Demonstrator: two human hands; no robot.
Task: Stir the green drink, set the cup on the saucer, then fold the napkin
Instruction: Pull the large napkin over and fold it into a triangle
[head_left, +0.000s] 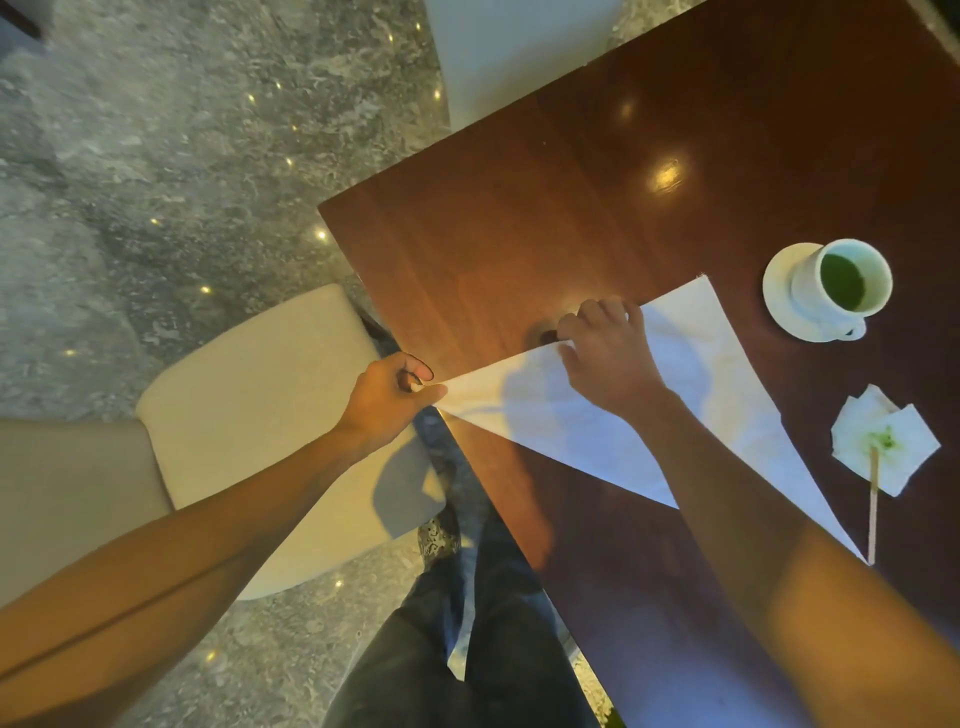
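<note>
- Two hands work on the white napkin (691, 374), which lies as a triangle on the dark wooden table (571, 197).
- The left hand (387, 397) pinches one pointed corner of the napkin at the table edge, fingers curled around it.
- The right hand (605, 353) presses on the napkin with bent fingers; if it grips the edge, I cannot tell.
- The white cup (841, 283) stands on the saucer (779, 291), well apart from the hands, with the green drink (842, 280) inside.
- Near the napkin's right side lies a paper tissue (883, 441) with a green stain, and a wooden stick (874, 509) rests with one end on it.
- The right forearm hides part of the napkin, so its near edge is hard to follow.
- A beige chair (249, 415) stands beside the table.
</note>
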